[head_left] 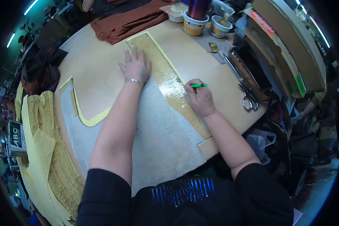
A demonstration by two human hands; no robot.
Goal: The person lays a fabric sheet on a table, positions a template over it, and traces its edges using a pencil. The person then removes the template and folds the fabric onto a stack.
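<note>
A large grey pattern piece [165, 132] lies flat on the table, with a shiny strip of brown tape [160, 69] along its upper arm. A pale yellow sheet [96, 119] shows as a border around its edges. My left hand [136, 71] presses on the taped arm, palm down with fingers spread. At the right-hand edge of the pattern, my right hand [200, 98] grips a green pen [200, 85]. The pen points left, its tip end partly covered by my fingers close to the yellow border.
Scissors [248, 101] lie on the right beside a dark open box [252, 69] and upright cardboard boxes [290, 41]. Brown fabric [128, 22] and plastic tubs [194, 26] are at the back. Yellow sheets [45, 147] are piled on the left near a green can [17, 137].
</note>
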